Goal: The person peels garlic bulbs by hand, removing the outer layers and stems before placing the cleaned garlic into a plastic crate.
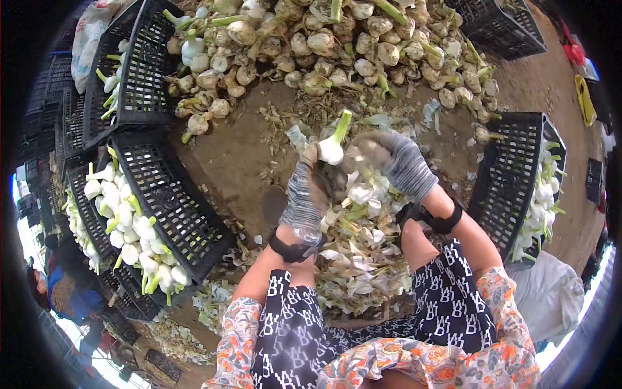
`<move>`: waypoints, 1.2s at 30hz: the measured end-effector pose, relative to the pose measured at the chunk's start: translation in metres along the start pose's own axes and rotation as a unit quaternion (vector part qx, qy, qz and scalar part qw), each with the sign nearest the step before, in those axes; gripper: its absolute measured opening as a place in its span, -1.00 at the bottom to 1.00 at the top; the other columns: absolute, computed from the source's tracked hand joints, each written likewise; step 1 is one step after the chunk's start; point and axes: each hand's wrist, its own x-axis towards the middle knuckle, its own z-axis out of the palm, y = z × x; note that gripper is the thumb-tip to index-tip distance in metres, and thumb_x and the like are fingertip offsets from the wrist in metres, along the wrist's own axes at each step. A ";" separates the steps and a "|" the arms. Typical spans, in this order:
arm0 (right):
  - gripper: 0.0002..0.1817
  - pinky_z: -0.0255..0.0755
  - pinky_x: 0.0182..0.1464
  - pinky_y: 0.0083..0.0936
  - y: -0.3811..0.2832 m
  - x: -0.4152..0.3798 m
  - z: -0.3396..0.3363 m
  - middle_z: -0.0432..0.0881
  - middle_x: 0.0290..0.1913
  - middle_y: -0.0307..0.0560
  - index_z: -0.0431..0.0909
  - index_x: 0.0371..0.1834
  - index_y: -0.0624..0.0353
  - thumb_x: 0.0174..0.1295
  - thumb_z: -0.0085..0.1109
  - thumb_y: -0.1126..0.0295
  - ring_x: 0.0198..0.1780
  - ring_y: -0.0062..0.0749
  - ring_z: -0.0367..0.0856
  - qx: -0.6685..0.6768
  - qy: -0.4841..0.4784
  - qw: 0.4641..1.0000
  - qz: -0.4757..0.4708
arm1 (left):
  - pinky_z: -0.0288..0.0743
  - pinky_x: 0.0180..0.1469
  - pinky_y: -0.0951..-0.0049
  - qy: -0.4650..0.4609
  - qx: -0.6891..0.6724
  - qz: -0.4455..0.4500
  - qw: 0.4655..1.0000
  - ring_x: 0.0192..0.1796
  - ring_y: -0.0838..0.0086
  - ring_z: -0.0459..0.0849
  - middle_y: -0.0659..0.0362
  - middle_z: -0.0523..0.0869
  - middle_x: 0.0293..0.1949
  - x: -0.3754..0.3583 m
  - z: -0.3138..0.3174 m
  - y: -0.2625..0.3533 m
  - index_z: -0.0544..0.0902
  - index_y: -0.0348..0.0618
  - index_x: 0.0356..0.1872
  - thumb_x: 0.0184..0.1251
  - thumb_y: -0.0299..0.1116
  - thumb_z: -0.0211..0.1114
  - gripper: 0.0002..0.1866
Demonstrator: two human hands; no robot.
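Observation:
A peeled white garlic bulb (332, 152) with a short green stem pointing up is gripped in my left hand (304, 191), which wears a grey striped glove. Just right of the bulb is my right hand (396, 159), in a matching glove. Its fingers look curled but are smeared by motion, so whether anything is in them cannot be made out. Below both hands, a heap of garlic skins (363, 253) lies between my knees. Ahead of them spreads a large pile of unpeeled garlic bulbs (317, 45) with dried roots and cut stems.
On the left, a black plastic crate (172, 201) holds clean white garlic, and another crate (149, 71) stands behind it. A third crate (505, 175) of garlic is at the right. A white sack (547, 292) sits near my right elbow. Skins litter the dirt floor (220, 159).

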 end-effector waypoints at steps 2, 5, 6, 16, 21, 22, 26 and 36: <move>-0.56 0.43 -0.22 -0.48 -0.026 0.008 -0.004 0.59 -0.37 -0.09 0.48 -0.09 0.34 0.17 0.13 0.14 -0.31 -0.43 0.53 0.241 0.012 0.966 0.092 | 0.32 -0.71 0.58 0.006 0.029 0.003 1.000 -0.66 0.56 0.51 0.17 0.62 -0.52 0.004 -0.001 -0.007 0.51 -0.11 -0.18 0.25 0.20 -0.08 -0.46; -0.61 0.39 -0.25 -0.62 -0.017 0.011 0.011 0.58 -0.37 -0.24 0.52 -0.17 0.32 0.14 0.18 0.17 -0.33 -0.66 0.44 0.281 -0.004 0.955 0.098 | 0.31 -0.72 0.56 0.003 0.058 0.025 0.998 -0.69 0.53 0.49 0.18 0.59 -0.60 0.003 0.008 -0.007 0.52 -0.12 -0.23 0.25 0.21 -0.10 -0.44; -0.61 0.39 -0.26 -0.63 -0.016 0.011 0.014 0.58 -0.37 -0.25 0.52 -0.17 0.32 0.13 0.19 0.18 -0.34 -0.67 0.44 0.278 -0.009 0.956 0.096 | 0.29 -0.73 0.55 0.009 0.062 0.037 0.997 -0.71 0.51 0.47 0.18 0.56 -0.64 0.003 0.014 -0.007 0.52 -0.12 -0.26 0.26 0.22 -0.12 -0.44; -0.74 0.43 -0.25 -0.51 -0.001 0.006 0.010 0.63 -0.37 -0.01 0.55 -0.18 0.28 0.16 0.14 0.33 -0.36 -0.54 0.54 0.200 -0.009 0.979 0.029 | 0.18 -0.81 0.70 -0.029 -0.035 -0.099 0.994 -0.78 0.64 0.38 0.27 0.53 -0.64 0.012 -0.002 -0.010 0.51 -0.12 -0.16 0.28 0.20 -0.13 -0.44; -0.75 0.44 -0.26 -0.51 -0.007 0.004 0.008 0.63 -0.38 -0.06 0.55 -0.16 0.28 0.16 0.12 0.36 -0.37 -0.55 0.54 0.220 -0.015 0.973 0.074 | 0.18 -0.77 0.66 -0.021 0.070 -0.051 0.996 -0.74 0.61 0.39 0.25 0.51 -0.67 0.012 -0.003 -0.013 0.51 -0.11 -0.24 0.25 0.25 -0.11 -0.43; -0.75 0.44 -0.26 -0.52 -0.015 0.004 0.005 0.64 -0.38 -0.09 0.55 -0.17 0.29 0.16 0.12 0.36 -0.36 -0.56 0.53 0.267 -0.023 0.957 0.114 | 0.20 -0.75 0.67 -0.024 0.080 -0.038 0.996 -0.72 0.62 0.41 0.25 0.53 -0.64 0.013 -0.004 -0.012 0.51 -0.12 -0.22 0.25 0.25 -0.10 -0.42; -0.75 0.44 -0.26 -0.56 -0.002 0.006 0.008 0.64 -0.36 -0.17 0.56 -0.17 0.31 0.15 0.12 0.38 -0.34 -0.59 0.52 0.313 -0.043 0.941 0.123 | 0.33 -0.67 0.68 -0.030 0.078 -0.015 0.996 -0.64 0.63 0.48 0.26 0.59 -0.50 0.019 -0.016 -0.016 0.49 -0.17 -0.12 0.26 0.24 -0.09 -0.39; -0.74 0.42 -0.23 -0.60 -0.003 0.005 0.014 0.63 -0.37 -0.12 0.55 -0.19 0.35 0.09 0.17 0.40 -0.31 -0.61 0.51 0.340 0.005 0.928 0.155 | 0.45 -0.11 0.51 0.003 0.296 0.269 0.917 -0.20 0.45 0.54 0.13 0.55 -0.16 0.021 -0.018 -0.031 0.33 -0.29 0.14 0.23 -0.21 0.17 -0.48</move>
